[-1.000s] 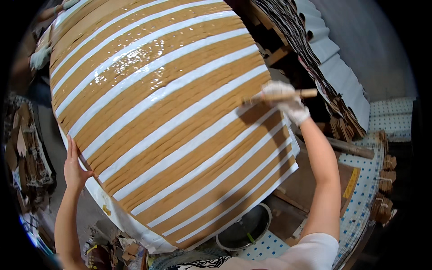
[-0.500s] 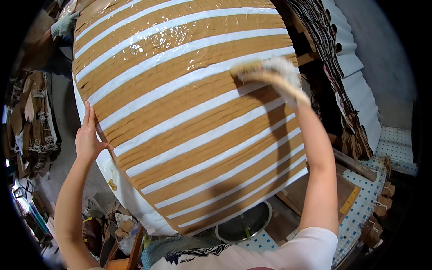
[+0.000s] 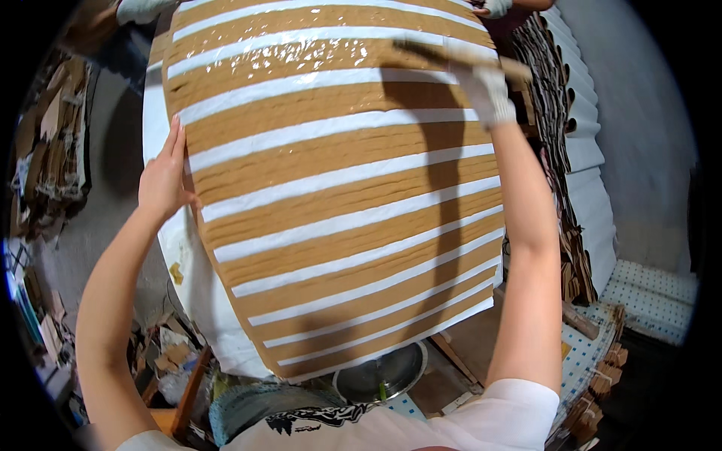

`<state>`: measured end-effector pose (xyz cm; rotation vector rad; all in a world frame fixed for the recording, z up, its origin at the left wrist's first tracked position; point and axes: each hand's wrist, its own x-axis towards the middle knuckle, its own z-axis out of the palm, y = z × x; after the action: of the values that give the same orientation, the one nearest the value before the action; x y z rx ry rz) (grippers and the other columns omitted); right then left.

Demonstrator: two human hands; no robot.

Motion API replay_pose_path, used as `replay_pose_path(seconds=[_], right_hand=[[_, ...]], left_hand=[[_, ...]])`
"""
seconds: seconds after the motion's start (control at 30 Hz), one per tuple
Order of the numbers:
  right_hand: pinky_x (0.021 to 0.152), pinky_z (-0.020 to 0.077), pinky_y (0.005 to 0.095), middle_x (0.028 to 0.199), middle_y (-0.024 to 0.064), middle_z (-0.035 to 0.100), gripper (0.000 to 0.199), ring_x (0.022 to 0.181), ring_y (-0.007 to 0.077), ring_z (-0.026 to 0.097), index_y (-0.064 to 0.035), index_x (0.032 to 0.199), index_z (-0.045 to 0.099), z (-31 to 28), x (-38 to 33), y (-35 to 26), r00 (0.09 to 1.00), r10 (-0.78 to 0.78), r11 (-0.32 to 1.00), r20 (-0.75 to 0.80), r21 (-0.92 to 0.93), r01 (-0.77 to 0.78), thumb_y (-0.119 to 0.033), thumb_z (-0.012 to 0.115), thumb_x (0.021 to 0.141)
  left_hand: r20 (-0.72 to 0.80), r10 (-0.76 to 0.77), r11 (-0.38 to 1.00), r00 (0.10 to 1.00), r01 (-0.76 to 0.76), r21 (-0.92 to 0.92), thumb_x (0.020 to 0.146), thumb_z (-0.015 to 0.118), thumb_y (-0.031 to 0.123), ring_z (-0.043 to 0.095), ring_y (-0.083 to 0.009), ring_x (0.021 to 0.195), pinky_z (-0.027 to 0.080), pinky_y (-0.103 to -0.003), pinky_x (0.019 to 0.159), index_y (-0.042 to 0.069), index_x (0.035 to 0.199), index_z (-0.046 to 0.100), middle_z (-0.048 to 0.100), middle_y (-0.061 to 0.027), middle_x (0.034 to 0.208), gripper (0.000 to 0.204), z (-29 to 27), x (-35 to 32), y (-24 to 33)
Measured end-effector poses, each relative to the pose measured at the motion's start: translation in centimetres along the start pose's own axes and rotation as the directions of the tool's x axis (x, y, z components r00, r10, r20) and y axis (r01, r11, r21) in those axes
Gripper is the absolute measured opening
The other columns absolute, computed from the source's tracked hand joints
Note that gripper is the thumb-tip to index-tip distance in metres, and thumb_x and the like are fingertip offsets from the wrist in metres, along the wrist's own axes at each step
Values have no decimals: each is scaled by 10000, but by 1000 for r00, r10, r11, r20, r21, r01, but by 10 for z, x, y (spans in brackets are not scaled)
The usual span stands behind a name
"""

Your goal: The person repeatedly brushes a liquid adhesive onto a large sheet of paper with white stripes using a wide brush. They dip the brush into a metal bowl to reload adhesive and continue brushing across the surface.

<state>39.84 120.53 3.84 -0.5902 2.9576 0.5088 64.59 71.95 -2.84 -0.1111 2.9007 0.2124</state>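
A large sheet of brown strips with white stripes (image 3: 338, 188) lies spread before me. Glare on its far part suggests a wet, glossy surface. My left hand (image 3: 163, 180) is bare and rests along the sheet's left edge, fingers stretched out and thumb spread over the border. In a white glove, my right hand (image 3: 485, 90) grips a wide wooden brush (image 3: 425, 54) over the sheet's far right part. The brush is smeared by motion, so I cannot tell whether its bristles touch the sheet. My right forearm casts a long shadow across the stripes.
Another person's gloved hands (image 3: 143, 9) show at the far left and far right corners. Stacked dark layered sheets (image 3: 545, 98) line the right side. A metal basin (image 3: 381, 373) sits below the near edge. Scraps and cardboard (image 3: 56, 143) are piled at the left.
The brush and my right hand have moved away from me, toward the sheet's far end. My left hand still rests at the left edge. A co-worker's second gloved hand now shows at the far right.
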Motion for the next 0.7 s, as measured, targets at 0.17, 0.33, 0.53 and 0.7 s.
replay_pose_path(seconds=[0.17, 0.33, 0.53, 0.7], right_hand=[[818, 527, 386, 955, 203, 712, 231, 836, 300, 679, -85, 1072, 727, 10, 16, -44, 912, 185, 716, -365, 686, 129, -192, 697, 870], [715, 530, 340, 858, 73, 676, 242, 776, 227, 651, -86, 947, 699, 65, -160, -85, 892, -172, 618, -418, 659, 428, -156, 810, 744], [719, 515, 375, 885, 43, 650, 258, 824, 253, 630, -186, 1005, 701, 47, -223, -103, 801, -593, 637, -76, 565, 525, -180, 715, 747], [745, 529, 401, 1038, 118, 694, 314, 894, 261, 663, -98, 1161, 650, 36, -15, -62, 851, -182, 887, -493, 290, 358, -323, 606, 946]], left_hand=[[-29, 34, 999, 999, -33, 6, 368, 941, 100, 635, -379, 996, 550, -407, 855, 56, 1544, 165, 155, -36, 1631, 1409, -3, 2, 6], [6, -15, 997, 1000, 15, -72, 358, 945, 105, 631, -371, 1009, 553, -404, 874, 53, 1545, 159, 148, -28, 1632, 1425, -6, -4, 9], [14, -31, 995, 999, 32, -99, 328, 955, 124, 624, -353, 1046, 547, -403, 881, 42, 1543, 158, 122, -38, 1637, 1455, 5, -7, -1], [-37, 18, 1000, 999, -19, -17, 349, 966, 174, 554, -215, 1220, 515, -343, 823, 25, 1531, 223, 143, -51, 1640, 1404, 1, -7, 0]])
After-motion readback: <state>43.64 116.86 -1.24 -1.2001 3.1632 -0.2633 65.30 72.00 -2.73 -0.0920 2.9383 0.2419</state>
